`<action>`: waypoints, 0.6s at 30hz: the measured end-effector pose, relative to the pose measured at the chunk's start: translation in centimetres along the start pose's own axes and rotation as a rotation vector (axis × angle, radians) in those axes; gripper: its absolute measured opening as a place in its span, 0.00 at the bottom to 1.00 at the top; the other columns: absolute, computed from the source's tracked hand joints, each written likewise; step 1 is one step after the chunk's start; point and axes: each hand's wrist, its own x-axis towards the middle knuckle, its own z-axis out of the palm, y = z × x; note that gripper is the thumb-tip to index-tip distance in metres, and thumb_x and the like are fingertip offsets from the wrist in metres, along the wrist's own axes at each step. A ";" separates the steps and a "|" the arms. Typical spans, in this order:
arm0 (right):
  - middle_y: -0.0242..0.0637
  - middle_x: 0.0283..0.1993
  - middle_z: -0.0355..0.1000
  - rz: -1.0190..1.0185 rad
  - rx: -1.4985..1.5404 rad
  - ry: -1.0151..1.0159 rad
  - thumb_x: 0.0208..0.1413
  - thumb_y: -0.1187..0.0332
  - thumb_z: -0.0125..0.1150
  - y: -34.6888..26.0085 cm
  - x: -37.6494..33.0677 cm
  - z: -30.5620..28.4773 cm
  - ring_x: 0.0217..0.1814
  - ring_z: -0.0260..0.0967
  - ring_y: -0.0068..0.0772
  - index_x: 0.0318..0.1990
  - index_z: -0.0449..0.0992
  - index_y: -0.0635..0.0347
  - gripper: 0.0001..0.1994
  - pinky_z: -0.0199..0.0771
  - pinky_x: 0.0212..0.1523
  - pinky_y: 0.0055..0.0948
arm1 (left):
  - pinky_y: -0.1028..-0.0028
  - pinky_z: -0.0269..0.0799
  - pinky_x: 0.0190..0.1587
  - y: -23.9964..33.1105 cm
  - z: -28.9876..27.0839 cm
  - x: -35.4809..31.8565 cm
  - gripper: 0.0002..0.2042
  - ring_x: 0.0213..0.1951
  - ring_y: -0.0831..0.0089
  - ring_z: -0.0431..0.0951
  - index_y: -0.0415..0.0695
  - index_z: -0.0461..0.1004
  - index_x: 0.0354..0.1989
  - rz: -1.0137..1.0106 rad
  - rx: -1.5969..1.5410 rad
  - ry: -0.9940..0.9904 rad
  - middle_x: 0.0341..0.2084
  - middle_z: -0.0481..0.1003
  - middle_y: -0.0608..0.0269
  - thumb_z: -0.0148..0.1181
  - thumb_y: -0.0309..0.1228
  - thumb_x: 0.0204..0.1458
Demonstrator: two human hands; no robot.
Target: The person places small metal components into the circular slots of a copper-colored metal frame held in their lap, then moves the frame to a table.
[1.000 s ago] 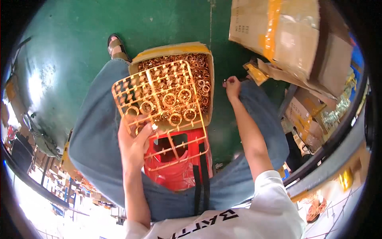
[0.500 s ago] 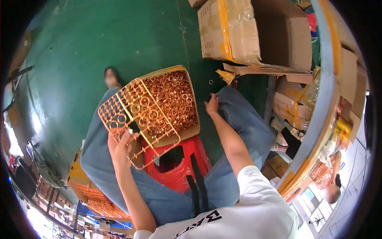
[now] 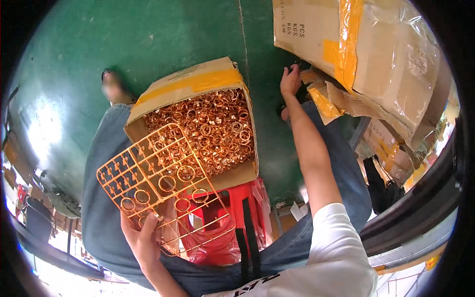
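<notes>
My left hand (image 3: 143, 243) grips the lower edge of a copper-coloured sprue frame (image 3: 150, 174), thumb on top. Several round rings and rows of small parts are still attached to its bars. The frame is tilted over my left thigh and the near left part of an open cardboard box (image 3: 188, 89). Loose copper-coloured rings (image 3: 210, 131) fill that box. Low over the floor, beyond my right knee, my right hand (image 3: 291, 80) is stretched out with its fingers bent together. What its fingertips hold, if anything, I cannot make out.
Under the ring box is a red plastic stool (image 3: 217, 242). A large taped carton (image 3: 391, 54) stands at the far right, its torn flap (image 3: 341, 101) close to my right forearm. The green floor (image 3: 188, 29) lies beyond. Someone's blurred foot (image 3: 114, 88) is at far left.
My right hand has moved away from my knee, farther out toward the floor by the carton. The small ring seen on the floor there no longer shows. The sprue frame stays in my left hand.
</notes>
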 end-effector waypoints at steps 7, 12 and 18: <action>0.52 0.54 0.63 -0.077 0.059 0.273 0.54 0.63 0.54 0.2 0.5 1.2 0.52 0.63 0.55 0.58 0.59 0.53 0.24 0.65 0.47 0.44 | 0.80 0.73 0.35 0.5 0.6 -0.3 0.21 0.35 0.76 0.74 0.36 0.60 0.49 -0.001 -0.056 -0.060 0.36 0.71 0.59 0.54 0.15 0.44; 0.45 0.38 0.70 -0.181 0.063 0.138 0.49 0.67 0.60 -0.3 -0.3 0.1 0.41 0.68 0.50 0.44 0.66 0.59 0.16 0.66 0.40 0.42 | 0.87 0.63 0.18 0.4 1.4 -0.6 0.22 0.27 0.79 0.75 0.39 0.59 0.51 0.018 -0.091 -0.071 0.35 0.72 0.62 0.54 0.17 0.46; 0.41 0.34 0.70 -0.058 0.265 0.022 0.48 0.70 0.60 1.0 -11.6 -4.6 0.36 0.69 0.37 0.37 0.70 0.62 0.10 0.69 0.38 0.34 | 0.79 0.74 0.33 0.3 0.5 -1.8 0.16 0.35 0.76 0.74 0.37 0.62 0.46 0.050 -0.158 -0.184 0.33 0.71 0.60 0.54 0.17 0.47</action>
